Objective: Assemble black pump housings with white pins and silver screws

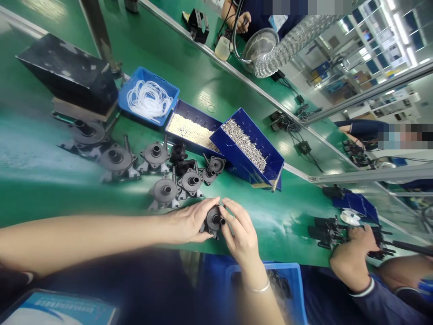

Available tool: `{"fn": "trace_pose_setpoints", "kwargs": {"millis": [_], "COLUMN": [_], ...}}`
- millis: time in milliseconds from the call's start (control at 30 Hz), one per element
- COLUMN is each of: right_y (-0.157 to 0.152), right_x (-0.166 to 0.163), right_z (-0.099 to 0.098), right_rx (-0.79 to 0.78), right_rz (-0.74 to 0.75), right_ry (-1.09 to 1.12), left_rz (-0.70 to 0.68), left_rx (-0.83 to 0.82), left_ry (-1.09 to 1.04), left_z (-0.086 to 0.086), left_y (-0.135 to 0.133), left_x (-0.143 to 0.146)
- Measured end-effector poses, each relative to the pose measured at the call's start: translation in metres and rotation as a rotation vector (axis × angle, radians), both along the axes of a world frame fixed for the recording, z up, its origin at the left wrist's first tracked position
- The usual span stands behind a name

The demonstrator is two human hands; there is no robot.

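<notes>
Between my two hands is a black pump housing [213, 218] with a round face and a short pipe stub. My left hand [194, 221] wraps it from the left, thumb over the top. My right hand [239, 230] grips its right side with bent fingers near the stub. Just beyond my left hand stand similar black pump housings [166, 190], several of them, in a loose group reaching left. Two smaller round black parts [215, 165] lie by the blue bins.
A blue bin of screws [248, 146] leans on a bin of small cream pieces [192, 128]. Left of these are a blue tray of white rings [149, 99] and a black block [71, 72]. A blue crate [297, 280] sits below. A co-worker's hand [363, 239] handles black parts at right.
</notes>
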State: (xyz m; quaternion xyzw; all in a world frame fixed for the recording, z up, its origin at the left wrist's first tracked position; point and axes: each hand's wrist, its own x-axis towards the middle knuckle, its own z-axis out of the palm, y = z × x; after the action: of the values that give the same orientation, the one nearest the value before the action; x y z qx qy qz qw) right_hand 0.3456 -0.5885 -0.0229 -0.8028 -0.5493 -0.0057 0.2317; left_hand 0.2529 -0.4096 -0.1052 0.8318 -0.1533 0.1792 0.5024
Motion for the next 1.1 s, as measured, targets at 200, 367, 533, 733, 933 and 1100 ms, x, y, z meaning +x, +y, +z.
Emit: {"fn": "trace_pose_setpoints", "kwargs": {"millis": [200, 367, 533, 733, 933, 1100], "right_y": [0.006, 0.005, 0.016, 0.054, 0.079, 0.072], "right_x": [0.003, -0.001, 0.033, 0.141, 0.173, 0.169], "right_z": [-0.003, 0.002, 0.053, 0.087, 0.075, 0.071], "right_rx": [-0.02, -0.061, 0.225, -0.325, -0.411, -0.276], "right_rz": [0.027, 0.009, -0.261, -0.478, -0.515, -0.538], "right_ry": [0.015, -0.012, -0.33, -0.215, -0.146, -0.131], "left_rz": [0.013, 0.043, 0.027, 0.032, -0.006, -0.005], "left_rx": [0.037, 0.045, 0.024, 0.122, 0.243, 0.334], "left_ry": [-0.028, -0.072, -0.06, 0.042, 0.079, -0.146], "left_z": [-0.003, -0.005, -0.003, 0.01, 0.039, 0.12], "left_y": [-0.002, -0.004, 0.0, 0.001, 0.008, 0.046], "left_x": [0.001, -0.001, 0.001, 0.005, -0.023, -0.008]}}
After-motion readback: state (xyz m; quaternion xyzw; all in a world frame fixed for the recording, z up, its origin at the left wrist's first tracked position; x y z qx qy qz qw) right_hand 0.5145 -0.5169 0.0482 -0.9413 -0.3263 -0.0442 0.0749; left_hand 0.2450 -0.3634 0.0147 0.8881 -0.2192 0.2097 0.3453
